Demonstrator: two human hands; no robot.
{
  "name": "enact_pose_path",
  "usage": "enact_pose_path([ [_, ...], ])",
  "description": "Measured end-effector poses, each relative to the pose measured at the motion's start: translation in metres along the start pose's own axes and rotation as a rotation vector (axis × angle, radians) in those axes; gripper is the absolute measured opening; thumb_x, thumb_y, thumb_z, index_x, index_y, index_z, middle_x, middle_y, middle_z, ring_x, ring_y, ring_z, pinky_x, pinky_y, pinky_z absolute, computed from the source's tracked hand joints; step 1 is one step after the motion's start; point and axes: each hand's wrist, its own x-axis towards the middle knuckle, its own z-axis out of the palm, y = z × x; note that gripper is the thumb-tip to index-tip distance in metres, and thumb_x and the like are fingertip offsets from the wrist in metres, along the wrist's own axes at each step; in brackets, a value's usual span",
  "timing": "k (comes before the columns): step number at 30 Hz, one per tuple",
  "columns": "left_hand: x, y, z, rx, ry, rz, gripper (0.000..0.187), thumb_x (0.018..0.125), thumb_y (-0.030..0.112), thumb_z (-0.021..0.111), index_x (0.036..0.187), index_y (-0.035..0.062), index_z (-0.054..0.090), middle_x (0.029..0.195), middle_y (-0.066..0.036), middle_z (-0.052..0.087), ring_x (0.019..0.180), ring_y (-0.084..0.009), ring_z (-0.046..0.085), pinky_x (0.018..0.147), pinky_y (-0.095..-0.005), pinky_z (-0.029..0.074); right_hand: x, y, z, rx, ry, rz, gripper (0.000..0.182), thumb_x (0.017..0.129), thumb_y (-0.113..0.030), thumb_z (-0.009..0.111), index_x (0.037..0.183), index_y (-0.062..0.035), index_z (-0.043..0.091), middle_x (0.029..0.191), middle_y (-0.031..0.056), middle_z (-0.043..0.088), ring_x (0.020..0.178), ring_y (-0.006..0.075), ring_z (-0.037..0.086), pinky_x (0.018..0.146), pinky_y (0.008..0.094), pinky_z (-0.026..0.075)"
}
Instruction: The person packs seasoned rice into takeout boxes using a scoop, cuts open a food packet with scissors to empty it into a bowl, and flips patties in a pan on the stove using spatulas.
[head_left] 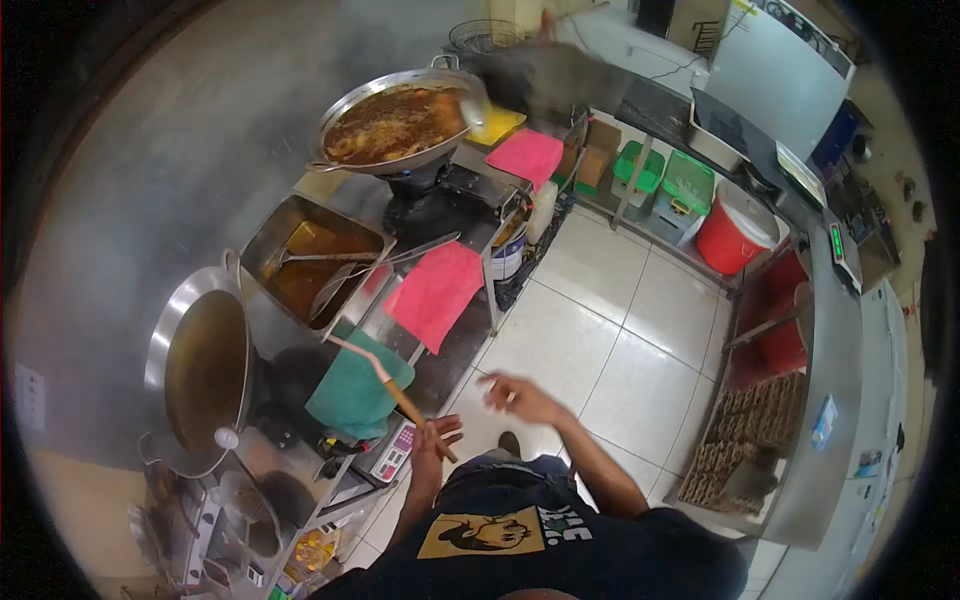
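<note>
My left hand point(433, 438) holds the wooden handle of a long utensil point(402, 400), with some fingers spread. Its pale shaft runs up over a green cloth point(355, 390) on the counter edge; I cannot make out what kind of head it has. My right hand point(515, 396) is raised in front of my body over the floor, its fingers loosely apart and holding nothing. Closest ahead of the hands is a pink cloth point(435, 295) draped on the counter. Beyond it, a rectangular steel pan point(268, 245) holds brown liquid, with other long-handled tools lying across it.
A large wok point(340, 165) of bubbling brown food stands on a burner at the back. Another wok point(160, 350) with brownish liquid is at the left. A pink-and-white scale point(392, 455) sits by the counter edge. Shelves at right hold a red bucket point(722, 245) and egg trays point(740, 440).
</note>
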Motion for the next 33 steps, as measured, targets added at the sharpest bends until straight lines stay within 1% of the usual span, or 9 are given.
enact_pose_path([
  [9,0.025,-0.019,0.037,-0.082,0.654,0.216,0.029,0.100,0.033,0.041,0.107,0.0062,0.050,0.104,-0.014,0.061,0.090,-0.0220,0.060,0.074,-0.0359,0.050,0.317,0.202,-0.297,-0.188,0.614,0.160,0.019,0.085,-0.013,0.059,0.097,-0.0001,0.055,0.076,0.0111,0.063,0.055,0.0190,0.059,0.049,0.0320,0.049],
  [11,0.024,-0.028,0.058,-0.080,0.788,0.232,0.028,0.099,0.035,0.044,0.104,0.0076,0.049,0.104,-0.013,0.061,0.087,-0.0207,0.059,0.072,-0.0351,0.049,0.390,0.274,-0.337,-0.434,0.614,-0.155,0.021,0.085,-0.013,0.059,0.101,-0.0008,0.052,0.087,0.0145,0.062,0.059,0.0215,0.062,0.049,0.0325,0.050],
  [13,0.027,-0.029,0.099,-0.130,0.957,0.250,0.028,0.099,0.036,0.044,0.103,0.0080,0.048,0.103,-0.012,0.060,0.086,-0.0203,0.058,0.072,-0.0351,0.049,0.411,0.281,-0.362,0.324,0.164,0.178,0.020,0.088,-0.016,0.059,0.103,-0.0054,0.052,0.095,0.0122,0.061,0.071,0.0224,0.066,0.055,0.0353,0.055],
  [15,0.032,-0.035,0.135,-0.187,1.137,0.269,0.030,0.099,0.038,0.044,0.103,0.0090,0.047,0.103,-0.011,0.059,0.085,-0.0193,0.057,0.071,-0.0357,0.048,0.414,0.271,-0.360,0.736,0.147,0.137,0.017,0.089,-0.020,0.062,0.094,-0.0053,0.055,0.091,0.0100,0.062,0.076,0.0219,0.066,0.060,0.0367,0.057],
  [19,0.047,-0.064,0.199,-0.283,1.250,0.327,0.030,0.100,0.040,0.043,0.104,0.0106,0.046,0.104,-0.008,0.057,0.086,-0.0180,0.055,0.073,-0.0353,0.046,0.391,0.230,-0.371,0.417,-0.113,0.319,0.019,0.089,-0.022,0.064,0.087,-0.0044,0.056,0.083,0.0086,0.063,0.079,0.0216,0.066,0.063,0.0347,0.057],
  [22,0.063,-0.073,0.239,-0.368,1.304,0.332,0.029,0.100,0.039,0.042,0.105,0.0107,0.046,0.104,-0.007,0.057,0.087,-0.0176,0.054,0.074,-0.0351,0.045,0.388,0.207,-0.361,0.792,-0.034,0.308,0.015,0.086,-0.017,0.066,0.084,-0.0050,0.057,0.076,0.0079,0.064,0.068,0.0186,0.065,0.064,0.0319,0.056],
  [29,0.070,-0.096,0.284,-0.428,1.418,0.373,0.028,0.101,0.038,0.041,0.105,0.0101,0.046,0.107,-0.007,0.055,0.084,-0.0160,0.053,0.073,-0.0333,0.045,0.400,0.232,-0.354,0.536,0.103,-0.039,0.019,0.079,-0.006,0.070,0.072,-0.0041,0.053,0.067,0.0079,0.063,0.056,0.0159,0.063,0.053,0.0281,0.054],
  [30,0.073,-0.095,0.289,-0.421,1.434,0.389,0.029,0.101,0.038,0.041,0.105,0.0100,0.046,0.107,-0.007,0.055,0.084,-0.0159,0.053,0.073,-0.0332,0.045,0.422,0.284,-0.353,0.012,0.218,-0.230,0.021,0.080,-0.006,0.069,0.068,-0.0033,0.052,0.063,0.0085,0.061,0.052,0.0159,0.061,0.048,0.0278,0.052],
  [33,0.070,-0.104,0.296,-0.392,1.445,0.446,0.030,0.100,0.039,0.042,0.105,0.0102,0.046,0.107,-0.006,0.056,0.085,-0.0155,0.053,0.074,-0.0330,0.045,0.396,0.227,-0.349,0.376,0.210,-0.112,0.024,0.079,-0.006,0.069,0.064,-0.0027,0.050,0.062,0.0091,0.062,0.051,0.0154,0.062,0.046,0.0281,0.050],
])
